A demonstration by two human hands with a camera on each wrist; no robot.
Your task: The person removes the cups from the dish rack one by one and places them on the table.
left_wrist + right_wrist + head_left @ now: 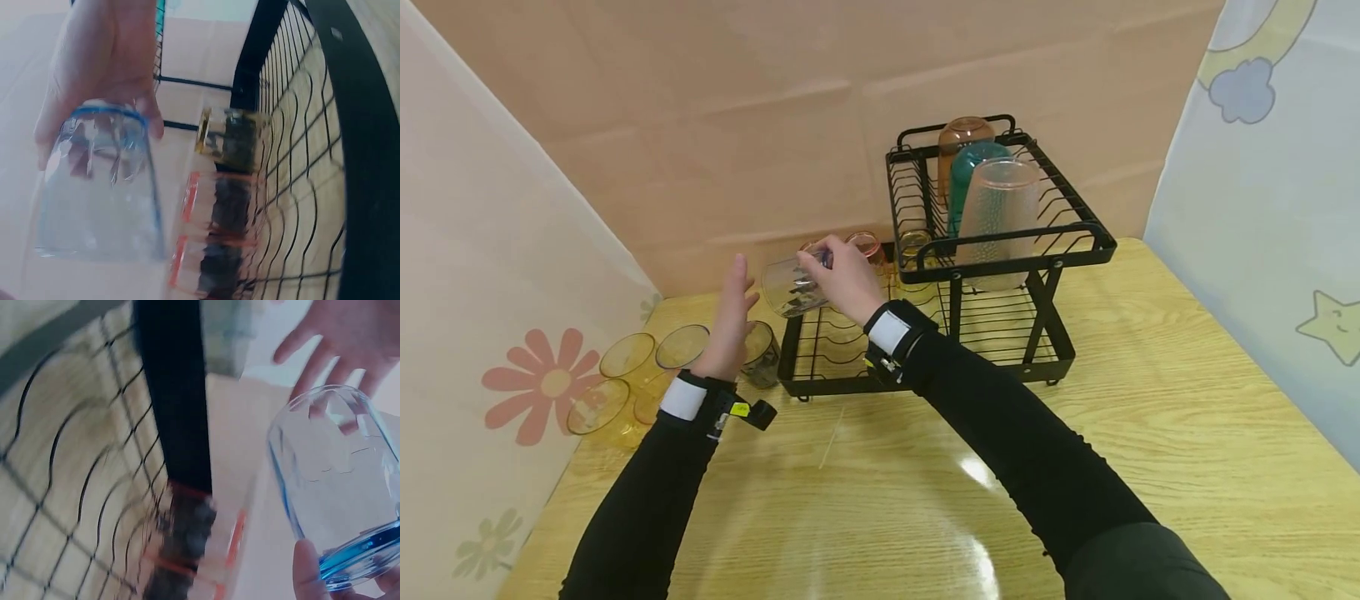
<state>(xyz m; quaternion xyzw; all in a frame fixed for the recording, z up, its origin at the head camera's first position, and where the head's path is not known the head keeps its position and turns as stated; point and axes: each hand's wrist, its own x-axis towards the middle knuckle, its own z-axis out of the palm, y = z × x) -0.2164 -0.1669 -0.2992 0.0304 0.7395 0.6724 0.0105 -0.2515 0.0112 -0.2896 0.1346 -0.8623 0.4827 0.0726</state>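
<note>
A clear drinking glass with a blue base [786, 287] is held tilted above the left end of the black rack's lower tier [827, 386]. My right hand [850, 282] grips it by its base, mouth facing left. In the right wrist view, fingertips [307, 569] press beside the blue base [356, 553]. Just left of the glass, my left hand [724, 329] is raised with its fingers straight, apart from the glass in the head view. Below it, partly hidden by that hand, a glass with a dark look [762, 357] stands on the table.
Several amber glasses [601, 408] and a blue-rimmed glass [682, 346] stand at left. Upturned red [867, 244] and yellow [914, 243] glasses line the lower tier's back. The upper tier holds upturned orange [964, 133], teal [970, 171] and clear textured [1000, 208] glasses.
</note>
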